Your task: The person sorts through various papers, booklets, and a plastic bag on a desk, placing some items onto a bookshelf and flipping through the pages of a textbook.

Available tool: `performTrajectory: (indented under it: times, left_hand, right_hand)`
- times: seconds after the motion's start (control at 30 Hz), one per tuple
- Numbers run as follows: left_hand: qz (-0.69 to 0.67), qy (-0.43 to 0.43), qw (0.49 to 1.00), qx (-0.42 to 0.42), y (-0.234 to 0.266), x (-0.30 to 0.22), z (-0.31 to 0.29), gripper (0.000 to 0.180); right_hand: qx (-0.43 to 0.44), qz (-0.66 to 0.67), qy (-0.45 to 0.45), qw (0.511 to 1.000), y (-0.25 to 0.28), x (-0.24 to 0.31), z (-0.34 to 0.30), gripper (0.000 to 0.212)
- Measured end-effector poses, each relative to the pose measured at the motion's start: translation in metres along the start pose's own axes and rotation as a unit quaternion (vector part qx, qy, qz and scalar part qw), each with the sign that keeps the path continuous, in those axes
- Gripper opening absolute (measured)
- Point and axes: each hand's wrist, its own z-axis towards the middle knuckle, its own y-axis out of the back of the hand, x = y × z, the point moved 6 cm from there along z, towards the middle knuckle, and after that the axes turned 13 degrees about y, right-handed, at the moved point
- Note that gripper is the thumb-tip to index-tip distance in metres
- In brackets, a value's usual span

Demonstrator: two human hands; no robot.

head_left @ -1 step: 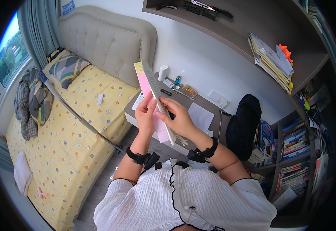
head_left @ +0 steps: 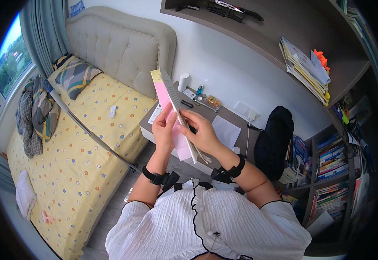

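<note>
Over the grey-brown wooden tabletop [head_left: 233, 118], I hold a slim, pink-and-yellow paper booklet [head_left: 181, 146] in the air, tilted up on edge between my 2 grips. Its long axis slants from the upper left, where its yellow end overlaps the beige tufted headboard [head_left: 119, 41] in view, to the lower right, toward my chest. My left grip [head_left: 163, 130] lies on the pink face, thumb and fingers drawn together and pinching there. My right grip [head_left: 203, 135] is on the opposite side, thumb at the pale page edges, fingers bent over them, pinching the leaves. Neither is nearer: both touch the booklet around the middle of its length, so the pink face looks left and the grey-white leaves look right.

I cannot tell whether my left grip has 1 leaf or the whole thickness, as some fingertips are hidden. At the lower end the leaves fan apart, too fine to count, and the print is too small to read. Beyond my right grip, a plain white paper sheet [head_left: 226, 131] lies on the tabletop, part of which the booklet covers. Farther right, a bulky black soft shape [head_left: 275, 143] is too dark to identify. The yellow star-patterned bed [head_left: 89, 151] is cut off at its lower end.
</note>
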Motion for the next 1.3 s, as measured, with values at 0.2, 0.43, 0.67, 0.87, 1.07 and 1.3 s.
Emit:
performTrajectory:
  times: [0.2, 0.43, 0.67, 0.87, 1.07, 1.3]
  left_hand:
    - [-0.022, 0.013, 1.000, 0.005, 0.001, 0.002, 0.002, 0.046]
    - [0.039, 0.057, 0.998, -0.011, 0.018, 0.016, 0.013, 0.023]
    - [0.045, 0.081, 0.995, -0.032, 0.098, -0.040, 0.017, 0.024]
    - [0.059, 0.068, 0.995, -0.044, 0.124, -0.050, 0.010, 0.024]
    - [0.048, 0.111, 0.991, -0.049, 0.075, -0.011, -0.001, 0.024]
    - [-0.073, 0.264, 0.961, 0.041, 0.013, 0.059, -0.006, 0.047]
  right_hand:
    - [-0.068, 0.166, -0.098, 0.979, 0.002, -0.021, -0.005, 0.030]
    - [-0.084, 0.091, -0.118, 0.985, 0.033, -0.045, -0.009, 0.025]
    - [-0.128, 0.083, -0.165, 0.974, 0.149, -0.065, -0.008, 0.028]
    - [-0.161, 0.237, -0.212, 0.935, 0.161, -0.065, -0.005, 0.030]
    - [-0.085, 0.175, -0.159, 0.968, 0.094, -0.037, 0.016, 0.028]
    - [0.072, -0.137, -0.075, 0.985, 0.025, -0.011, 0.021, 0.025]
